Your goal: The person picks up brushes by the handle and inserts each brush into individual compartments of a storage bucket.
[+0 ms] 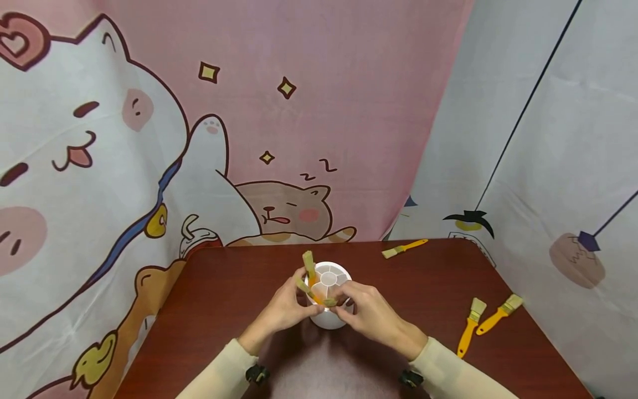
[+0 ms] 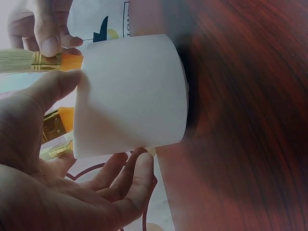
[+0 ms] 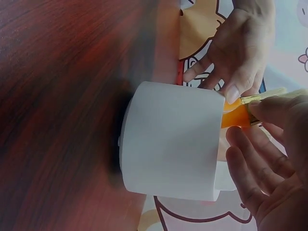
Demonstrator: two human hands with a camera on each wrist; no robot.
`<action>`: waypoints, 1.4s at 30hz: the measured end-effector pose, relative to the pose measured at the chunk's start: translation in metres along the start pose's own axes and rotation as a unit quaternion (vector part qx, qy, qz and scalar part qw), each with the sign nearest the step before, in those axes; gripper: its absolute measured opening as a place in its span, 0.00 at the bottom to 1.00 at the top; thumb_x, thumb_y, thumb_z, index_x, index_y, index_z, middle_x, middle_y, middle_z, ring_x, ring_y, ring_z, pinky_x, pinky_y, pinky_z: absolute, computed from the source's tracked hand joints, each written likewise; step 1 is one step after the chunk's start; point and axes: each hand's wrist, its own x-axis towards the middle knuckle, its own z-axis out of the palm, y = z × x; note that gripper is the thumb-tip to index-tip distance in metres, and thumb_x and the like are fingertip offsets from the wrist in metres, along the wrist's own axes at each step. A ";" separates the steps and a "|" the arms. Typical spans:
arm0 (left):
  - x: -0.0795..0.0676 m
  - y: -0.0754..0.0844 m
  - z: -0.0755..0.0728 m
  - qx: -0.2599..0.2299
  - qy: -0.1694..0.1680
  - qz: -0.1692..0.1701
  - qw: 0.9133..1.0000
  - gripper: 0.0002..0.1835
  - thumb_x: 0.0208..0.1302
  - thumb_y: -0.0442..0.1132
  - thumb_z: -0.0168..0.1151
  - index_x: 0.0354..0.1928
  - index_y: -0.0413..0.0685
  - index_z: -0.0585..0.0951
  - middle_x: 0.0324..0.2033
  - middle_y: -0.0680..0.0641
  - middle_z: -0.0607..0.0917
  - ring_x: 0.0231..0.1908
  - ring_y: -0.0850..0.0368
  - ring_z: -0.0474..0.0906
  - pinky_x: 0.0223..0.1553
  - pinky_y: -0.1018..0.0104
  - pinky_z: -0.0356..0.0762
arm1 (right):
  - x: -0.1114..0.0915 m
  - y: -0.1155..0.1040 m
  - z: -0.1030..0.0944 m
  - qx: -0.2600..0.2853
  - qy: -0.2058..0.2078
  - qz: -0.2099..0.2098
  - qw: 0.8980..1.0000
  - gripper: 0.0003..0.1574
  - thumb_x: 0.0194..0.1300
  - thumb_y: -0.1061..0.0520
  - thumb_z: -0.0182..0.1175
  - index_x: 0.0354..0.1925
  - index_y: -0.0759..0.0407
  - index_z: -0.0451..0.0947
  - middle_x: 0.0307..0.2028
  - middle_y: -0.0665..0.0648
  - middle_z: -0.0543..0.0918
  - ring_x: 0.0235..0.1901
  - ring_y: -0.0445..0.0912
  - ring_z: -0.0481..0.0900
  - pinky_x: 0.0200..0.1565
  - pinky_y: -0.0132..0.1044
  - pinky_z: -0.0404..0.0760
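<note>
A white round holder with several compartments in its top stands on the table. Three paintbrushes with yellow-orange handles sit in it, bristles up: a back-left brush, a left brush and a front brush. My left hand holds the holder from the left, thumb at the rim and fingers along its side. With thumb and fingertips, my right hand pinches the front brush at its metal band, its handle partly down inside the holder. The lower handles are hidden by the holder's wall.
One paintbrush lies near the far edge of the dark red table. Two more, a left one and a right one, lie close together at the right. Printed cloth hangs behind the table.
</note>
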 end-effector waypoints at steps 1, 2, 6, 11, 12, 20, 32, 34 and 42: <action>0.000 0.000 0.000 0.000 0.000 -0.001 1.000 0.52 0.64 0.42 0.89 0.85 0.48 0.70 0.66 0.38 0.88 0.61 0.40 0.90 0.61 0.30 0.88 | 0.000 0.000 0.000 0.000 -0.001 0.001 1.000 0.20 0.66 0.68 0.84 0.49 0.54 0.87 0.43 0.49 0.92 0.38 0.45 0.95 0.40 0.37 0.95; 0.000 0.000 0.000 0.000 0.000 -0.001 1.000 0.52 0.64 0.42 0.89 0.85 0.48 0.70 0.66 0.38 0.88 0.61 0.39 0.90 0.61 0.30 0.88 | 0.000 0.000 0.001 0.001 -0.002 0.002 1.000 0.20 0.66 0.68 0.84 0.49 0.54 0.87 0.43 0.49 0.92 0.38 0.44 0.95 0.40 0.37 0.95; 0.000 -0.001 0.001 -0.001 0.000 0.000 1.000 0.52 0.64 0.42 0.90 0.85 0.49 0.71 0.66 0.39 0.88 0.61 0.40 0.90 0.62 0.31 0.88 | 0.000 0.000 0.001 0.003 -0.007 0.009 1.000 0.18 0.67 0.66 0.85 0.48 0.53 0.87 0.42 0.48 0.93 0.39 0.40 0.94 0.40 0.38 0.95; 0.000 -0.002 0.000 -0.002 0.001 0.003 1.000 0.51 0.64 0.42 0.89 0.84 0.49 0.71 0.65 0.39 0.88 0.61 0.40 0.89 0.62 0.31 0.88 | -0.001 0.000 0.000 0.005 -0.012 0.014 1.000 0.17 0.68 0.65 0.85 0.50 0.55 0.89 0.42 0.51 0.93 0.39 0.38 0.93 0.40 0.38 0.95; 0.000 -0.003 0.000 -0.003 0.002 0.002 1.000 0.51 0.64 0.42 0.89 0.84 0.49 0.71 0.65 0.39 0.88 0.61 0.40 0.89 0.62 0.31 0.88 | -0.001 0.000 0.000 0.006 -0.012 0.014 1.000 0.17 0.68 0.65 0.85 0.50 0.56 0.89 0.43 0.52 0.93 0.39 0.38 0.93 0.40 0.38 0.95; 0.000 -0.002 -0.001 0.003 0.002 0.002 1.000 0.51 0.64 0.43 0.89 0.84 0.49 0.71 0.66 0.39 0.88 0.63 0.39 0.89 0.63 0.32 0.87 | -0.005 0.000 -0.006 0.004 -0.015 0.020 1.000 0.18 0.68 0.65 0.85 0.53 0.57 0.90 0.45 0.53 0.94 0.40 0.37 0.93 0.40 0.39 0.95; 0.001 -0.004 -0.002 -0.001 -0.017 0.006 1.000 0.54 0.66 0.44 0.88 0.88 0.46 0.68 0.70 0.38 0.87 0.64 0.37 0.89 0.66 0.29 0.85 | -0.013 0.001 -0.023 -0.009 -0.007 0.038 0.999 0.18 0.70 0.67 0.82 0.55 0.56 0.91 0.47 0.50 0.93 0.43 0.35 0.92 0.45 0.37 0.95; 0.001 -0.005 -0.002 0.000 -0.019 0.002 1.000 0.55 0.66 0.45 0.88 0.89 0.47 0.66 0.71 0.38 0.86 0.66 0.38 0.89 0.68 0.29 0.84 | -0.016 0.002 -0.026 -0.015 0.000 0.040 0.999 0.17 0.71 0.67 0.81 0.54 0.56 0.91 0.47 0.50 0.93 0.43 0.35 0.92 0.45 0.37 0.95; -0.004 -0.001 0.003 0.012 0.011 0.000 1.000 0.62 0.61 0.45 0.92 0.91 0.46 0.63 0.76 0.37 0.82 0.73 0.37 0.84 0.76 0.28 0.78 | -0.030 0.008 -0.043 -0.039 0.023 0.048 0.998 0.20 0.69 0.68 0.82 0.54 0.52 0.91 0.46 0.49 0.93 0.42 0.34 0.91 0.42 0.40 0.95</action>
